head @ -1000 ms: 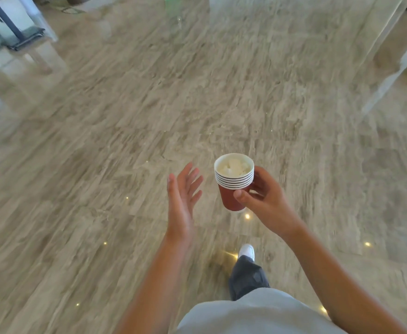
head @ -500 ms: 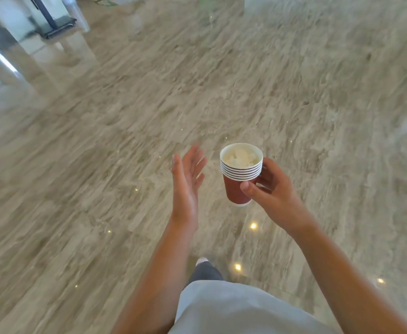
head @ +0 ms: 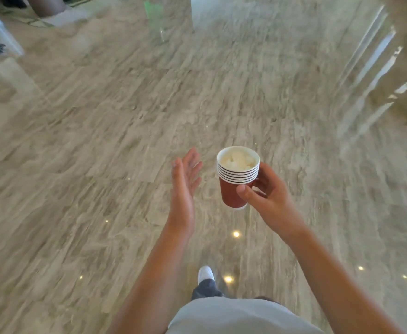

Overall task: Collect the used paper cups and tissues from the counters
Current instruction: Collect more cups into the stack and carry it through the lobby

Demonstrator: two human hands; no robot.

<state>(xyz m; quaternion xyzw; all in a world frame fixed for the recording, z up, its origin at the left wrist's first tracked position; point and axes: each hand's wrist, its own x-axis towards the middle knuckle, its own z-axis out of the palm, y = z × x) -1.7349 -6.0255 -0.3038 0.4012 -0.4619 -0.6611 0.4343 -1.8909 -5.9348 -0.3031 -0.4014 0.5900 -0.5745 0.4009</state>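
A stack of several red paper cups (head: 233,191) with white rims is held upright in front of me. Crumpled white tissues (head: 238,160) fill the top cup. My right hand (head: 267,196) grips the stack from the right, thumb across its front. My left hand (head: 184,186) hovers a little to the left of the cups, fingers straight, palm turned toward them, holding nothing and not touching them.
Glossy beige marble floor (head: 125,131) spreads all around, with ceiling lights mirrored in it. A pale column base (head: 2,39) stands at the far left, a round planter (head: 45,4) at the top left. My white shoe (head: 205,273) steps forward below.
The view has swung as I walk over the floor; the column at the left shifted. Both hands and the cup stack keep the same pose. My foot has stepped forward again.
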